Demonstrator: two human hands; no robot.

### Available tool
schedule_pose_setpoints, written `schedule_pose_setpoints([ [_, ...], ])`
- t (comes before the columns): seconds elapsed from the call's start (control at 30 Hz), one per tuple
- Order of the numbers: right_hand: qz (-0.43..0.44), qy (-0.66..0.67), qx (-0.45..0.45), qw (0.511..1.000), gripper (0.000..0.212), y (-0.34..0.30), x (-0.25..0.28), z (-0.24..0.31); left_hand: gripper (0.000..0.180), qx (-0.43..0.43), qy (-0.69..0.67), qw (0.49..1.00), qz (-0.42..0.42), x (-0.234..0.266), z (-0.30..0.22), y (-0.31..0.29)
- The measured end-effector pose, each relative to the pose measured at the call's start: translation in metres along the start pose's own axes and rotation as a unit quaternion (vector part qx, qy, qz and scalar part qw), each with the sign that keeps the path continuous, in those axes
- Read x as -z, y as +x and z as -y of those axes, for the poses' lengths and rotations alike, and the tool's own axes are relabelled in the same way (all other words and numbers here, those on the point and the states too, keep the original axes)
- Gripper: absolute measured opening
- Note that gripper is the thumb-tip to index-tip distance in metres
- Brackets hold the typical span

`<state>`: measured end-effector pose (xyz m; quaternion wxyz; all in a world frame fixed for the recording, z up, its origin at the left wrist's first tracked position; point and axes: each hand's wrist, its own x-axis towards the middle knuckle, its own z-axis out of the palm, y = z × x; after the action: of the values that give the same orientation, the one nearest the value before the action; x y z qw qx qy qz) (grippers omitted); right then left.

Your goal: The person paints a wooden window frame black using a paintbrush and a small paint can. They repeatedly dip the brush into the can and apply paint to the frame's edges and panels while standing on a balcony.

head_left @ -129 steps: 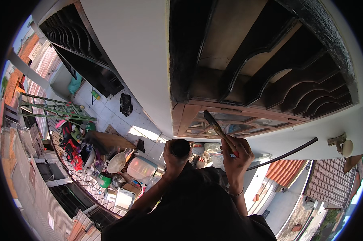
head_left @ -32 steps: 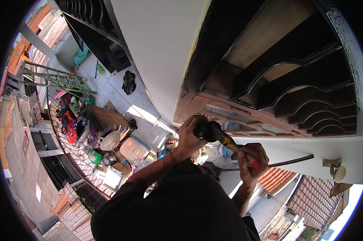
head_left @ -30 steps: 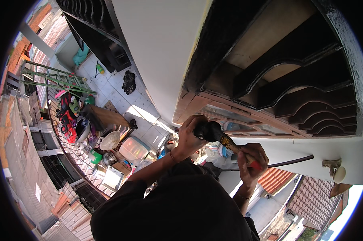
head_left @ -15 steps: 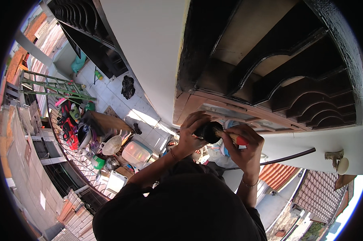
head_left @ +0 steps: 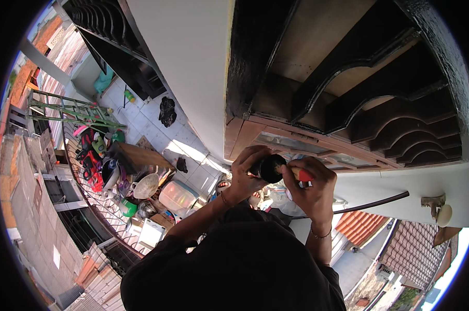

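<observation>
My left hand (head_left: pixel 248 173) curled round black pot (head_left: pixel 270 169), right hand (head_left: pixel 315 187) pinching paintbrush (head_left: pixel 299 173); above them, black slats (head_left: pixel 338 57) seemingly done, brown slats (head_left: pixel 400 114) remaining.

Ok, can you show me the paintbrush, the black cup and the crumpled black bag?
Paintbrush (head_left: pixel 304 176): head view, on the red part of its handle.
Black cup (head_left: pixel 267 169): head view, on its dark inner wall.
Crumpled black bag (head_left: pixel 167 112): head view, on the middle of its wrinkled surface.
</observation>
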<state>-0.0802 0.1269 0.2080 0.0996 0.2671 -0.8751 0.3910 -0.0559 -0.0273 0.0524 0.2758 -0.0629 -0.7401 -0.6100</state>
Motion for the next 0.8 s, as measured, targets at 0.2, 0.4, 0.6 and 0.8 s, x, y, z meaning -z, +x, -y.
schedule_pose_setpoints([
  [0.2,-0.003,-0.020,-0.009,1.000,0.012,0.000,0.000,-0.002,0.065,-0.019,0.003,1.000,-0.010,-0.001,-0.002,0.004],
  [0.4,-0.015,0.010,-0.035,0.999,0.011,0.002,-0.005,-0.006,0.064,-0.016,0.017,1.000,-0.016,-0.001,-0.001,0.003],
  [0.6,-0.113,0.079,-0.088,0.986,0.011,-0.012,-0.009,-0.022,0.063,0.009,0.054,0.998,-0.030,0.003,-0.003,0.003],
  [0.8,-0.181,0.281,-0.227,0.914,0.020,-0.023,-0.010,-0.025,0.062,0.078,0.036,0.994,-0.062,0.009,-0.002,0.003],
])
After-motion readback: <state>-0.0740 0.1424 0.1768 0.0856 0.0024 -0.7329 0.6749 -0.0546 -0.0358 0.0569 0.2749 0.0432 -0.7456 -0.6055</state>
